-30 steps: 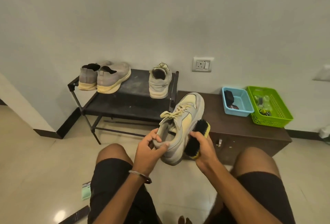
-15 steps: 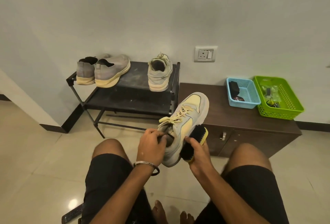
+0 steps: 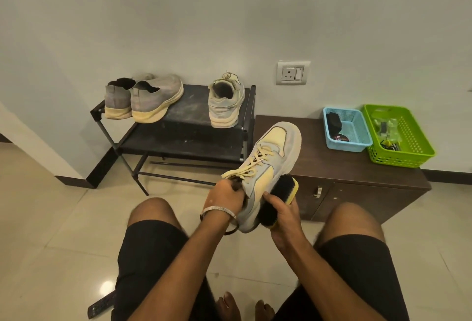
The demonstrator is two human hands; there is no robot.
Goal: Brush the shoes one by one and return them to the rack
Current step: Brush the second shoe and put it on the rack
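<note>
Ideally, the brush [image 3: 278,200] is sweeping along the side panel in short strokes while the sneaker [image 3: 265,167] is being held steady, toe pointing toward the rack [image 3: 184,139]. The left hand [image 3: 226,196] is gripping the sneaker's collar with curled fingers; the right hand [image 3: 283,214] is clamping the brush, bristles touching the shoe's side.

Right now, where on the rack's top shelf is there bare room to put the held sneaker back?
Bare shelf lies between the grey pair at the left end and the lone matching sneaker at the right rail. Both ends are taken. The sneaker in the left hand would fit beside its mate.
</note>
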